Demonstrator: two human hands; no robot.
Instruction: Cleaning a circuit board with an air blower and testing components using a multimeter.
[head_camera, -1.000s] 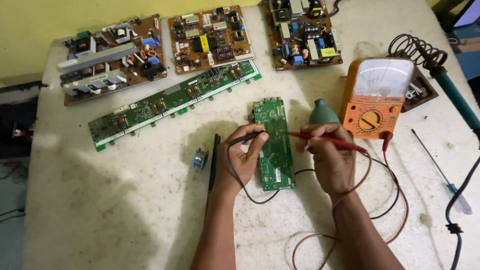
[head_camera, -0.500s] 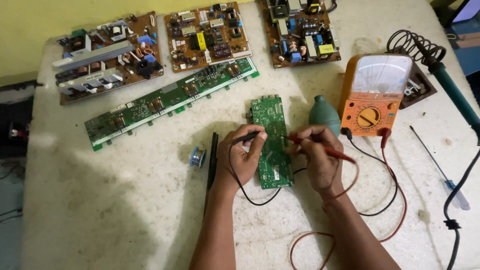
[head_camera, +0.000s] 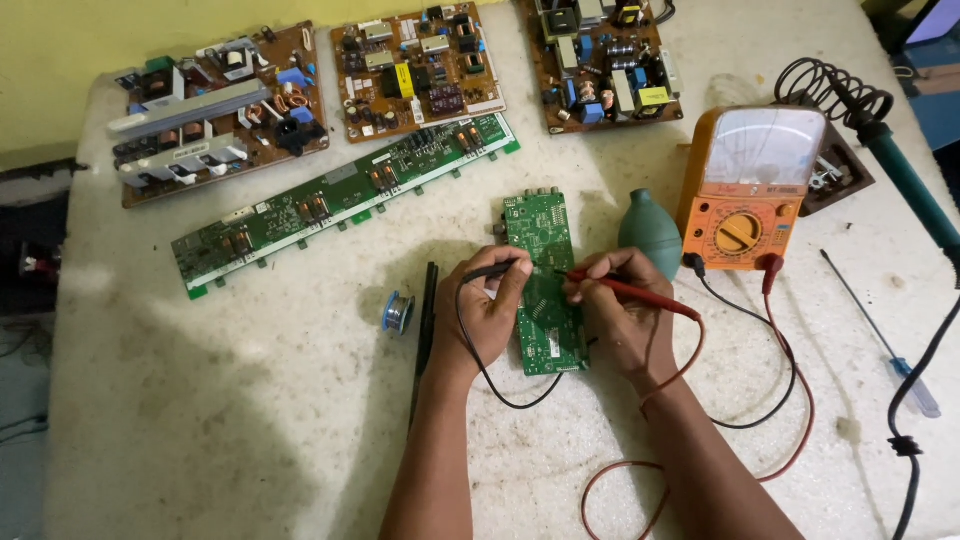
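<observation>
A small green circuit board (head_camera: 545, 285) is laid flat on the white bench (head_camera: 250, 420), its long axis running away from the person, the connector end pointing toward the far edge. A black probe (head_camera: 490, 270) is pinched in the left hand (head_camera: 490, 315) and a red probe (head_camera: 630, 292) in the right hand (head_camera: 620, 320), each grip closed on its probe. Both tips are pressed onto the board's middle, apparently so contact points can be tested. The leads run to an orange analog multimeter (head_camera: 745, 190) propped just beside, its dial facing the person for reading.
</observation>
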